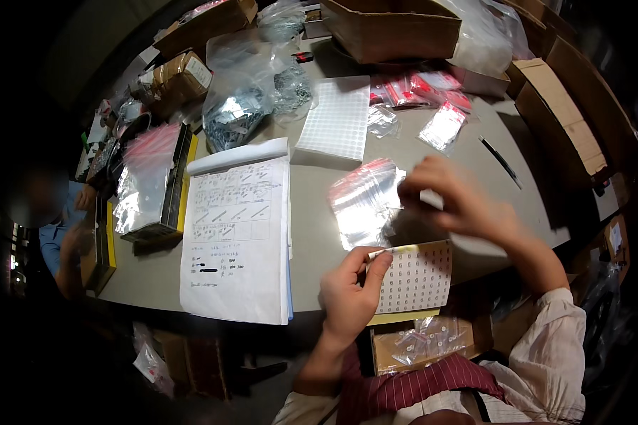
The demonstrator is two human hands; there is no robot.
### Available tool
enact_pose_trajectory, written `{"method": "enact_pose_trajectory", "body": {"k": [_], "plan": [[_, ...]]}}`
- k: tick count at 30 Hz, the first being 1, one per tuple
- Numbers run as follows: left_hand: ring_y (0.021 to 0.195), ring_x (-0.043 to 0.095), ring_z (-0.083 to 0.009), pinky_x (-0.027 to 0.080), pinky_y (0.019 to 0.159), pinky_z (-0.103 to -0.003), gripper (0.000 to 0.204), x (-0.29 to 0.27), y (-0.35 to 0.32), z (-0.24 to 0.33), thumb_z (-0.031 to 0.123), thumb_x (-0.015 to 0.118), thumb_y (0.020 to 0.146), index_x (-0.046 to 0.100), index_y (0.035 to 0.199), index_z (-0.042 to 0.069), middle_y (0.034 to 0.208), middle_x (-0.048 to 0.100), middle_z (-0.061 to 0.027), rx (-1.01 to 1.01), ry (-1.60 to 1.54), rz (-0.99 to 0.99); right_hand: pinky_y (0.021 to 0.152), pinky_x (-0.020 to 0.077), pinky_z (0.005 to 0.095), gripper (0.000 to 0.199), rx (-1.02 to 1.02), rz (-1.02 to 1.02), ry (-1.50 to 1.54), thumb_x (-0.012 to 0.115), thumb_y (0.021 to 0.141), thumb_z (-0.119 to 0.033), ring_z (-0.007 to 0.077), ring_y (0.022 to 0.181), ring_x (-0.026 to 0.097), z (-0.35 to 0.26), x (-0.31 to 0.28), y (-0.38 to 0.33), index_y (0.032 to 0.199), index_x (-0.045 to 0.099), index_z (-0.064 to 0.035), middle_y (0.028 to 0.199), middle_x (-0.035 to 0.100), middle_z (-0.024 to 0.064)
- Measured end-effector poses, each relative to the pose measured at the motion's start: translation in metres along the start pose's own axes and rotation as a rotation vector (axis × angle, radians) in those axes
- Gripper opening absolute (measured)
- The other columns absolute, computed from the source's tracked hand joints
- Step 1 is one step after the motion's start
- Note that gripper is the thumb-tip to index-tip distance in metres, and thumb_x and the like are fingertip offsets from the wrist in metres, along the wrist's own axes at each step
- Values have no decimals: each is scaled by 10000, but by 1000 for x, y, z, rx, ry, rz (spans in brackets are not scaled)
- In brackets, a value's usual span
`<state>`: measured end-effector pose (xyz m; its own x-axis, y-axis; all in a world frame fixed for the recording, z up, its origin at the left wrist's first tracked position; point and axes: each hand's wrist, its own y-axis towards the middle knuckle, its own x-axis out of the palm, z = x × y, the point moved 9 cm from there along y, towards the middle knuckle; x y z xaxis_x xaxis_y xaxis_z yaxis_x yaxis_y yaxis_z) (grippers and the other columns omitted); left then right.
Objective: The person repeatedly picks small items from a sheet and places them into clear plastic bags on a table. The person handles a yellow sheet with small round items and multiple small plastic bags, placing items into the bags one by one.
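My left hand (351,290) pinches the left edge of a white sticker sheet on yellow backing (418,280) at the table's near edge. My right hand (457,198) is raised just above it, fingers closed on a small white label (432,199), beside a stack of clear zip bags with red strips (365,202) lying on the grey table (312,234).
An open paper pad with drawings (237,234) lies to the left. A white gridded tray (337,120), bags of metal parts (241,106) and cardboard boxes (397,28) fill the back. A black pen (501,161) lies right. Another person (57,234) sits far left.
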<state>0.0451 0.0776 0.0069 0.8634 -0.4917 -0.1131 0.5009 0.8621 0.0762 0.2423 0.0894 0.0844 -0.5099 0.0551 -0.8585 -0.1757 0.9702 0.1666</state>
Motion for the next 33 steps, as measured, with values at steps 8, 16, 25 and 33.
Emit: {"method": "enact_pose_trajectory", "body": {"k": [8,16,25,33], "plan": [[647,677,-141,501,588,-282,146,-2,3,17,151,734,962,733,1037,26,755,719,-95,156,54,4,774,515,484,255,228,-141,-146,716,865,-250,401,867,669,57,20,34,958,674,-17,896,691,220],[642,679,-144,504,591,-284,152,0,1,8,169,727,969,725,1061,48,738,708,-84,127,31,-37,703,517,441,451,711,-314,-221,824,819,-403,360,756,684,115,-20,-46,896,704,24,766,692,193],[694,679,-138,515,664,-274,213,1,4,8,145,637,1018,715,1178,28,794,721,-111,105,-31,-84,830,527,422,228,166,-52,122,675,843,-33,330,940,669,62,-5,-16,1066,639,0,968,686,189],[737,703,-166,522,691,-294,239,0,4,7,141,585,1043,661,1221,0,840,747,-124,87,-73,-93,878,491,457,341,78,252,-640,767,784,-125,374,1006,611,54,8,-25,1008,559,25,968,657,190]]}}
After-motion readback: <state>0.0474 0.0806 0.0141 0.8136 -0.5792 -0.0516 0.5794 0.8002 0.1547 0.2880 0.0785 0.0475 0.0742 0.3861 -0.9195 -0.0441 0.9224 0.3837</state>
